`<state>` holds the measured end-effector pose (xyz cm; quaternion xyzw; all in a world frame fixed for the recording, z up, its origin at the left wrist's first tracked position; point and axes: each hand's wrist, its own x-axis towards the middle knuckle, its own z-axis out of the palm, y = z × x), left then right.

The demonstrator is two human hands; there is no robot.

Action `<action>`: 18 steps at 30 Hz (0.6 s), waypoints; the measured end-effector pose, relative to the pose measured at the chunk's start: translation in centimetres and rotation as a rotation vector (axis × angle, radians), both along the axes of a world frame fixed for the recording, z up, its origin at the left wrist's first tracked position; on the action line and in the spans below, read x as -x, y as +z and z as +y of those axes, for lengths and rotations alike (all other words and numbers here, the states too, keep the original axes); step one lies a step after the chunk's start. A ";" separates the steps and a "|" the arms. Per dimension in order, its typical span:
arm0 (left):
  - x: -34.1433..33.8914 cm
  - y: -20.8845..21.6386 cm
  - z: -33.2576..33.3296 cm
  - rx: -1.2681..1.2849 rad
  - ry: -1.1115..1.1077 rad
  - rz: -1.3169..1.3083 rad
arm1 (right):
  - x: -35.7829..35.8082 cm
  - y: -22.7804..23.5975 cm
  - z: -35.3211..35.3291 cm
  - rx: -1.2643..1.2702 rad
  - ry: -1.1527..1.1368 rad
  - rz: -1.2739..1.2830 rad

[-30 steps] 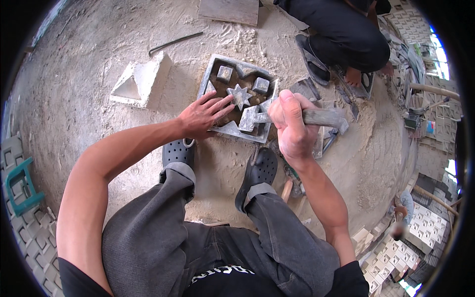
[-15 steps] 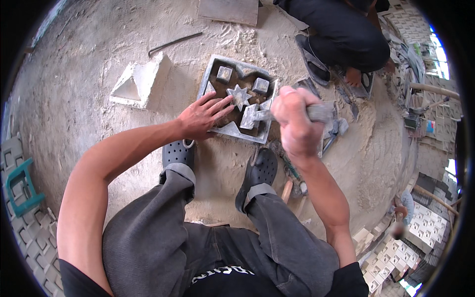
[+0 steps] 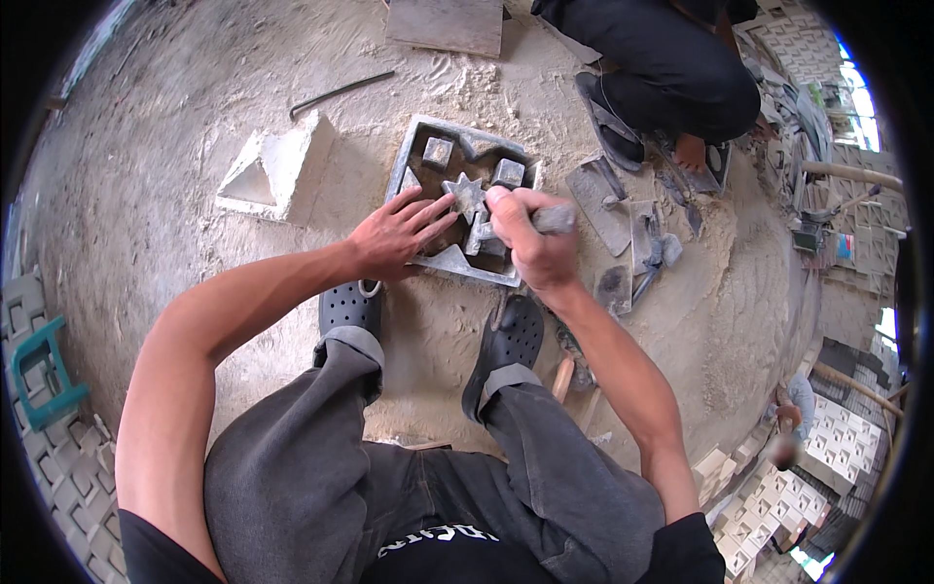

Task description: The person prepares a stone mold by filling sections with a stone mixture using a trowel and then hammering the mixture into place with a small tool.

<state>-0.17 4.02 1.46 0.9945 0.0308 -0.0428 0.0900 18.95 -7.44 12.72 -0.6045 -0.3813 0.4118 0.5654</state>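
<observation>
A square grey mould (image 3: 397, 177) lies on the dusty ground in front of my feet. Inside it are an eight-pointed star (image 3: 465, 195), cube blocks (image 3: 437, 153) and pointed pieces along the walls, with brown sandy material between them. My left hand (image 3: 394, 234) rests flat over the mould's left side, fingers spread, fingertips at the star. My right hand (image 3: 533, 232) is closed round the thick grey handle of what looks like a hammer (image 3: 476, 235). Its narrow head is low over the mould's near right part, beside the star; whether it touches cannot be told.
A white block with a triangular hollow (image 3: 277, 170) and a bent metal rod (image 3: 341, 94) lie to the left. Trowels and flat plates (image 3: 598, 204) lie right of the mould. Another person (image 3: 671, 73) crouches at the far right. A board (image 3: 445, 24) lies beyond.
My right hand has moved down and left with the hammer, bringing its head closer to the star. My left hand stays in nearly the same place.
</observation>
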 end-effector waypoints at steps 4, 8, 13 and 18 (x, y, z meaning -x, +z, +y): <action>0.5 0.0 0.0 0.004 0.013 0.021 | 0.2 5.6 -0.1 -0.104 -0.071 0.097; 0.3 -0.1 0.1 0.006 0.005 0.026 | 0.2 6.3 -0.5 -0.173 -0.059 0.055; 0.0 0.0 0.1 0.027 0.005 0.063 | 1.3 1.3 0.9 -0.073 0.026 -0.050; 0.0 -0.1 0.4 0.068 0.018 0.032 | 0.6 2.4 0.8 -0.106 -0.022 -0.141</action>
